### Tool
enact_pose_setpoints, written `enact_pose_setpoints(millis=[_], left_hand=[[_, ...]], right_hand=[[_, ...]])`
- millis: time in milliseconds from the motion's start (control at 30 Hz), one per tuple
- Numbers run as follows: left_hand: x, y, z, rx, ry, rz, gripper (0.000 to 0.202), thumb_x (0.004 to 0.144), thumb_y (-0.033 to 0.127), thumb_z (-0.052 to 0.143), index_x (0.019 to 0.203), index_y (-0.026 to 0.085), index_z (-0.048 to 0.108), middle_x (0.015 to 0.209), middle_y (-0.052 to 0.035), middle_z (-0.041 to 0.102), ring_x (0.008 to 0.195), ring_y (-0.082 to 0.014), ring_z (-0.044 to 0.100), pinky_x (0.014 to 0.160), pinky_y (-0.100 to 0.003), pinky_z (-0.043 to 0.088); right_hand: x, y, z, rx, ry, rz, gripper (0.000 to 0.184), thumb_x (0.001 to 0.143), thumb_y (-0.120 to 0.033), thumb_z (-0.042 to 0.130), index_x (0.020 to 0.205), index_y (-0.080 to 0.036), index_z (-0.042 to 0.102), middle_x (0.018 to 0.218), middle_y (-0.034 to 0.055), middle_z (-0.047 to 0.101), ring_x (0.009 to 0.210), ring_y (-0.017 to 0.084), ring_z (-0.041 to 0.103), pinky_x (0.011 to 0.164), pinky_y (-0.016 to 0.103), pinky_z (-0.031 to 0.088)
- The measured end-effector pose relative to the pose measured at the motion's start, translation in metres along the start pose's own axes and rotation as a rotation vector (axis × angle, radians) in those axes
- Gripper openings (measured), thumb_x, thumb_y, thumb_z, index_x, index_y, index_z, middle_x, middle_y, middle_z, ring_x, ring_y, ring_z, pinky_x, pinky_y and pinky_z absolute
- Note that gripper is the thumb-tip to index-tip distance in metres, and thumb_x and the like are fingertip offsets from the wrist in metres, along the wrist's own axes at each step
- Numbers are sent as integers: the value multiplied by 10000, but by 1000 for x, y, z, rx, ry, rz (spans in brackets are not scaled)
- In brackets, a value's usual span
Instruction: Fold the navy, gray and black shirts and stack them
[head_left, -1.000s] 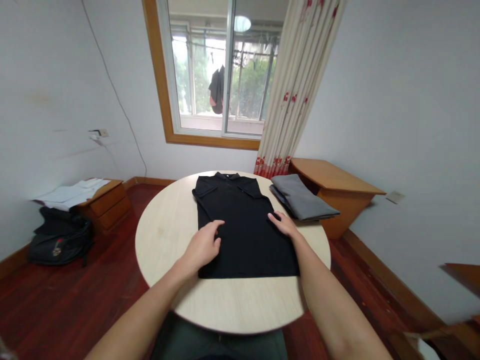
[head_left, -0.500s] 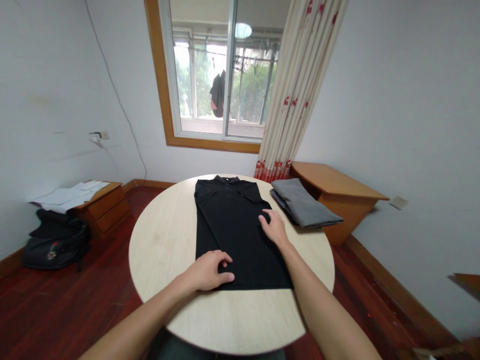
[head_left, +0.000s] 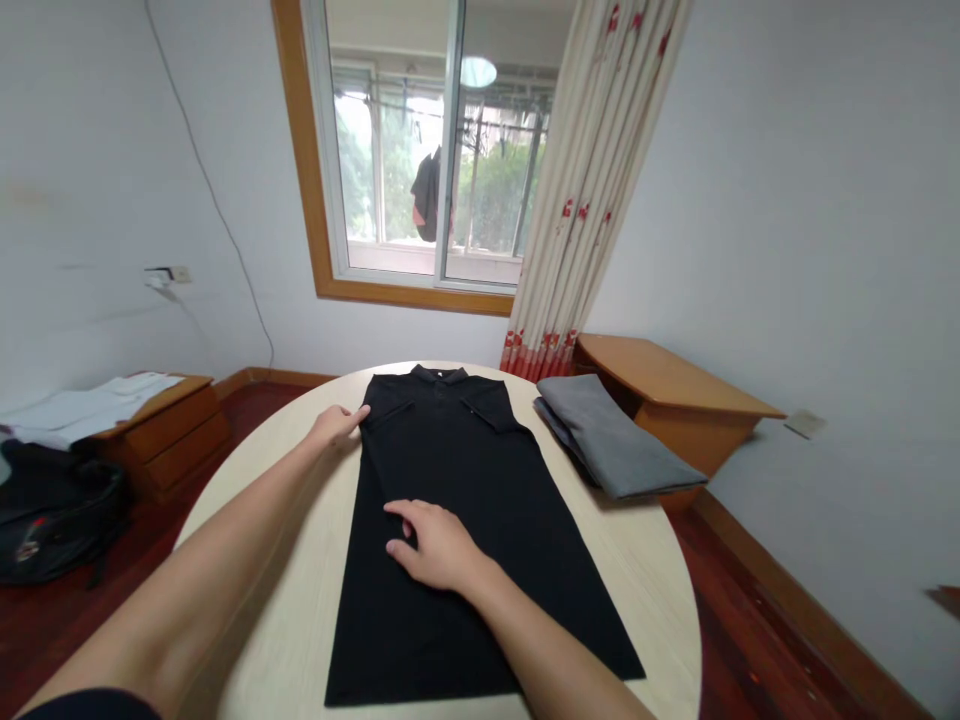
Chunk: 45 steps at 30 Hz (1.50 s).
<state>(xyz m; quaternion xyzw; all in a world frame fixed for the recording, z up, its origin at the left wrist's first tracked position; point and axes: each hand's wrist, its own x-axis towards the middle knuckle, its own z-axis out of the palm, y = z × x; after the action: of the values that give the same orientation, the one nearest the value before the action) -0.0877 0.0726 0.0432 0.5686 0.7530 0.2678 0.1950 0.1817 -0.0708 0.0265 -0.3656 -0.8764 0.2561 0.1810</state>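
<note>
A black polo shirt [head_left: 465, 470] lies flat on the round table, collar towards the window and short sleeves turned in over the body. At its left edge, by the folded sleeve, my left hand [head_left: 339, 424] has its thumb against the cloth. The fingers there look closed at the edge, though their tips are partly hidden. My right hand [head_left: 435, 545] is over the middle of the shirt, thumb and fingers apart and slightly curved, with nothing held.
Folded grey cloth [head_left: 615, 440] rests at the right side of the pale round table [head_left: 255, 560], overhanging its edge. A wooden desk [head_left: 667, 375] stands beyond it. To the left are a drawer cabinet [head_left: 180, 430] with papers and a black backpack [head_left: 60, 510].
My left hand has moved from the shirt's lower left up to its left sleeve edge. My right hand has shifted from the right edge to the middle. The view has moved closer.
</note>
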Motion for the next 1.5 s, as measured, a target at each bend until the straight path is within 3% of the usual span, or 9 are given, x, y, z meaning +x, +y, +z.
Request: enact_pose_setpoints(millis=[200,400,567,733,933,1067,1200,1367,1500], left_hand=[[45,8,15,164,15,-107,393,789,516,605,719,134,668,602,-146,645,672,-347,677,592,-377,503],[53,42,31,197,112,105,294,770,399,596,918,162,687,976,-162,721,1005,-372,652,807,-388,502],[43,60,65,177,42,322,348,791,462,597,977,188,704,991,-116,725,913,-308,668,812,-361,506],[49,54,79,153,-14,444,329,875,401,499,970,187,730,1031,-87,729,959,-253,669,892,-298,494],[87,31,68,189,116,290,429,863,175,419,1222,118,646,1199,-125,686,1123,-249,634,974,-304,471],[112,20,62,245,113,246,533,835,214,539,1366,172,563,1182,-118,706,1092,-284,658,915,-322,500],[131,14,63,321,112,229,506,814,289,614,1318,244,624,1177,-114,716,1106,-341,651,921,-386,502],[156,22,63,389,142,231,346,855,297,564,1144,215,736,1151,-156,717,1067,-386,656,894,-449,506],[178,48,68,385,164,318,426,913,284,488,1307,228,641,1282,-110,668,1180,-323,608,977,-396,472]], right_hand=[[-5,-8,2,133,-105,58,365,830,-308,640,1189,-315,703,767,-19,631,727,162,581,686,259,411],[-4,-11,11,552,-192,157,222,840,-209,636,1027,-204,755,523,-77,401,485,73,331,486,201,268],[-4,-13,5,775,-304,283,220,838,-133,574,987,-192,726,531,-88,462,417,57,423,429,168,371],[-7,-3,-1,747,-401,373,235,814,-95,524,931,-180,709,483,-94,450,378,76,484,384,166,416],[-8,1,-6,620,-451,405,259,801,-102,543,964,-168,732,478,-96,444,370,52,488,358,116,328],[-8,1,-6,622,-473,426,307,787,-92,530,996,-169,742,480,-95,461,371,56,480,346,120,322],[-7,4,-3,643,-506,451,353,781,-94,524,1043,-173,746,470,-92,469,378,61,472,349,126,309],[-9,10,-4,575,-458,331,376,746,-87,531,1027,-183,763,521,-74,522,445,54,483,381,136,238],[-10,17,-5,551,-432,218,363,764,-129,564,1056,-203,767,620,-55,578,550,62,510,456,144,301]])
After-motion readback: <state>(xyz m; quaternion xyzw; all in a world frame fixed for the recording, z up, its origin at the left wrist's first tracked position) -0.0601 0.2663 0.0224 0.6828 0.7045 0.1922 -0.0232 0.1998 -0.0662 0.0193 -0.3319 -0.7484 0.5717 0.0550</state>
